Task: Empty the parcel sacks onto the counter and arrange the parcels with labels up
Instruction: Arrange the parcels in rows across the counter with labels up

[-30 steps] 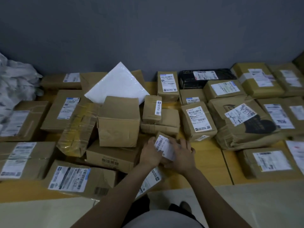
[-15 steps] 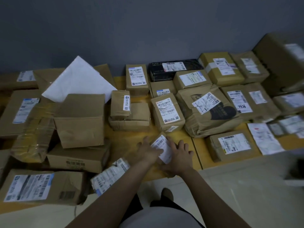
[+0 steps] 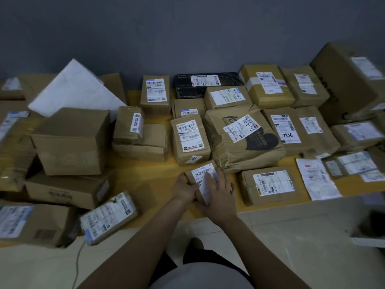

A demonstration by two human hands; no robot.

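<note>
A small brown parcel (image 3: 201, 175) with a white label facing up lies on the yellow counter (image 3: 145, 174) near its front edge. My left hand (image 3: 184, 189) grips its left side and my right hand (image 3: 218, 195) lies flat over its right part, covering some of the label. Around it stand several taped cardboard parcels with labels up, such as the upright one (image 3: 190, 138) just behind and a flat one (image 3: 270, 183) to the right. No sack shows in this view.
A plain box (image 3: 70, 140) sits stacked on others at left, with a white padded envelope (image 3: 73, 92) leaning behind it. A large box (image 3: 352, 80) stands at far right. A labelled parcel (image 3: 108, 215) overhangs the counter's front edge. Grey wall behind, pale floor below.
The view has swung to the right, bringing the right-hand parcels and the large box into sight. Both hands have carried the small parcel rightward and set it down beside the flat parcel.
</note>
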